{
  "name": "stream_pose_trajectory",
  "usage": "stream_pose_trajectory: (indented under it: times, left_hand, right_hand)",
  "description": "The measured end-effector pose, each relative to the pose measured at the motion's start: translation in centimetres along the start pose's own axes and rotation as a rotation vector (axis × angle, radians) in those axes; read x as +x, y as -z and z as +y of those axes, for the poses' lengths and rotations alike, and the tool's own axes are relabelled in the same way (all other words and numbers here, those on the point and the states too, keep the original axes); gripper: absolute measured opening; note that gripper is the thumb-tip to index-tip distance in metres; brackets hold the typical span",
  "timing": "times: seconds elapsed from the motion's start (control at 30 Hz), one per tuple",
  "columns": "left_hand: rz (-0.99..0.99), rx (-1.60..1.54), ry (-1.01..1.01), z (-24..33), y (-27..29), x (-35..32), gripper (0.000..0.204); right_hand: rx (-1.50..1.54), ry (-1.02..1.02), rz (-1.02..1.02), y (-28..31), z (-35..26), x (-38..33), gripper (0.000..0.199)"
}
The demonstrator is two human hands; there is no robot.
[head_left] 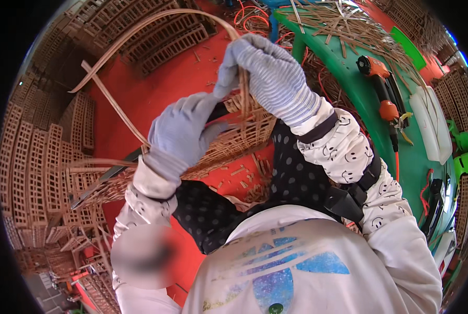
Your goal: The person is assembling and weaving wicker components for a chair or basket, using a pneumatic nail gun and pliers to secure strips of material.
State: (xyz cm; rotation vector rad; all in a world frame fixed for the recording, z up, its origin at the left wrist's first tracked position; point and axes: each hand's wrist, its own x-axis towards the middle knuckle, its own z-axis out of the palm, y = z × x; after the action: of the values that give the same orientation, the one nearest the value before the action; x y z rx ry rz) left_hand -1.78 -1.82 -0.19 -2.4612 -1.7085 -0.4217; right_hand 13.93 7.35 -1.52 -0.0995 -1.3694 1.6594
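My right hand (273, 73), in a striped grey-blue glove, is closed on a thin bamboo strip (163, 15) that arches away to the far left. Its end hangs below my fingers over a woven bamboo lattice (239, 138) in front of my knees. My left hand (181, 131), gloved alike, sits just left and nearer, with fingers and thumb around a dark handle (218, 111). On the other side of that hand a long flat blade (106, 180) shows in line with the handle; my palm hides the join. Another strip (116, 104) slants down to my left wrist.
Stacked bamboo lattices (35, 162) crowd the left and far side. Cut scraps (239, 172) litter the red floor (134, 94). On the right, a green table (344, 68) bears loose strips (344, 23), an orange-and-black air tool (383, 89), pliers (403, 128) and a white block (430, 123).
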Motion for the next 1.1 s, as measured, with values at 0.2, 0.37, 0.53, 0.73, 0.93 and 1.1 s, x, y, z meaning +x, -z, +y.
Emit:
stream_pose_trajectory:
  times: [0.2,0.37,0.53,0.73,0.93,1.1]
  left_hand:
    - [-0.017,-0.112,-0.168,3.3,-1.2,-6.4,0.023]
    - [-0.023,-0.529,0.394,3.0,-4.7,-9.7,0.018]
    - [0.658,-0.968,0.714,2.5,-4.2,-11.1,0.027]
    - [0.548,-0.706,0.52,3.1,-1.1,-9.1,0.031]
    - [0.453,-0.763,0.707,2.2,0.4,-6.8,0.019]
    - [0.392,-0.546,0.703,-2.3,1.2,-12.8,0.028]
  right_hand:
    - [0.066,-0.349,0.167,-0.5,-1.1,0.4,0.018]
    - [0.053,-0.359,0.144,-0.8,-0.8,1.2,0.018]
    - [0.041,-0.384,0.18,-0.2,-1.1,1.0,0.018]
    - [0.034,-0.383,0.176,-0.4,-1.1,0.8,0.018]
    - [-0.049,-0.405,0.201,-1.2,-1.9,0.5,0.019]
    - [-0.125,-0.475,0.212,-2.2,-1.7,-0.1,0.023]
